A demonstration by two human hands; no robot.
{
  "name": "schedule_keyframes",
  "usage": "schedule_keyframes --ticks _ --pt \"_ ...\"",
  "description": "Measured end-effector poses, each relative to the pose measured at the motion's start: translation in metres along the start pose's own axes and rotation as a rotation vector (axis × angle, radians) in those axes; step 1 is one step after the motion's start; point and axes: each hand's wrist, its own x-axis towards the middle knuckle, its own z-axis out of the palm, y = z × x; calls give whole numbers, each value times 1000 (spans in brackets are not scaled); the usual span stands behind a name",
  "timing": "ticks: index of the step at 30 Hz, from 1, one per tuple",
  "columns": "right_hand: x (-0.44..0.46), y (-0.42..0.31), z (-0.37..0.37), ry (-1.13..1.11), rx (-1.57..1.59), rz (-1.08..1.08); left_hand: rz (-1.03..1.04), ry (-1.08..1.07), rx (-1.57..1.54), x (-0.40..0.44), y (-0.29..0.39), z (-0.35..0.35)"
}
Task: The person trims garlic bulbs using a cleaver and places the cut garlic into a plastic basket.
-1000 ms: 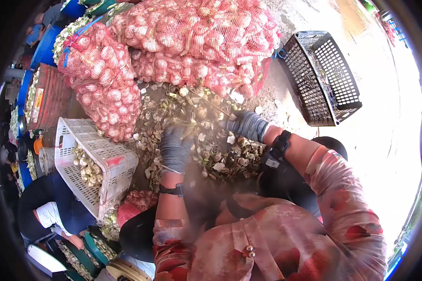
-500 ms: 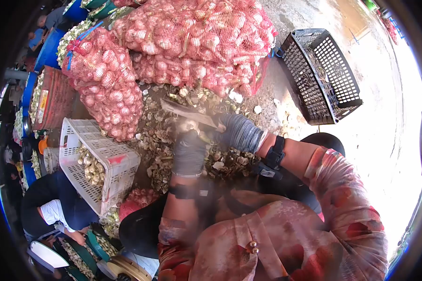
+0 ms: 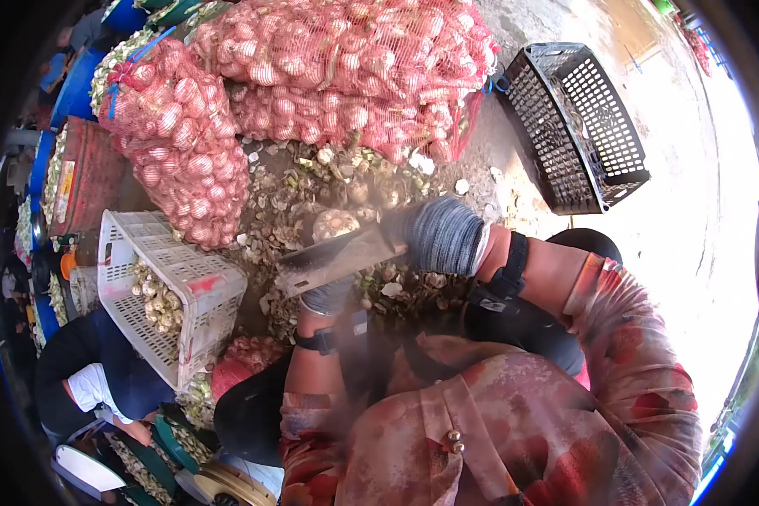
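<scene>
My right hand (image 3: 443, 236), in a grey knit glove, is closed around the handle of a broad-bladed knife (image 3: 337, 260). The flat blade lies across the view, over my left hand (image 3: 329, 297), which wears a grey glove too. A pale garlic bulb (image 3: 335, 223) shows just beyond the blade, held in my left hand; most of those fingers are hidden by the knife. Under both hands, cut stems and papery skins (image 3: 287, 190) cover the ground.
Full red mesh sacks of garlic (image 3: 346, 59) lie ahead, with another mesh sack (image 3: 185, 143) at left. A tilted white crate (image 3: 215, 291) holds trimmed bulbs (image 3: 156, 302). At right stands a black crate (image 3: 578, 126). Another person's hand (image 3: 139, 432) shows at lower left.
The knife has swung down toward me, from beyond the garlic bulb to across my left hand. My right hand has shifted slightly right. The view has moved a little.
</scene>
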Motion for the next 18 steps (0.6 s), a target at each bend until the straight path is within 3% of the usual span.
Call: schedule_keyframes --ticks 2,4,6,7,9,11,13,15,16,18 --pt "2 1 8 -60 -1 27 157 -29 333 -1 -6 -5" --pt "6 9 17 -90 -79 64 192 -15 473 1 -7 -3" --pt "10 41 33 -53 -34 124 -44 90 165 7 27 5" --pt "19 67 40 -94 -28 412 -167 187 -205 6 70 13" --pt "8 129 61 -216 -82 510 128 269 80 5 67 -9" --pt "11 108 40 -189 -67 570 124 565 19 9 46 -72" --pt "17 84 28 137 40 566 375 369 -1187 -4 16 -160" --pt "25 72 21 209 127 520 197 910 -1094 -3 67 -163" --pt "27 68 19 231 130 474 113 1053 -1166 3 48 -175" --pt "29 67 21 285 183 368 -35 900 -756 4 -75 -192"
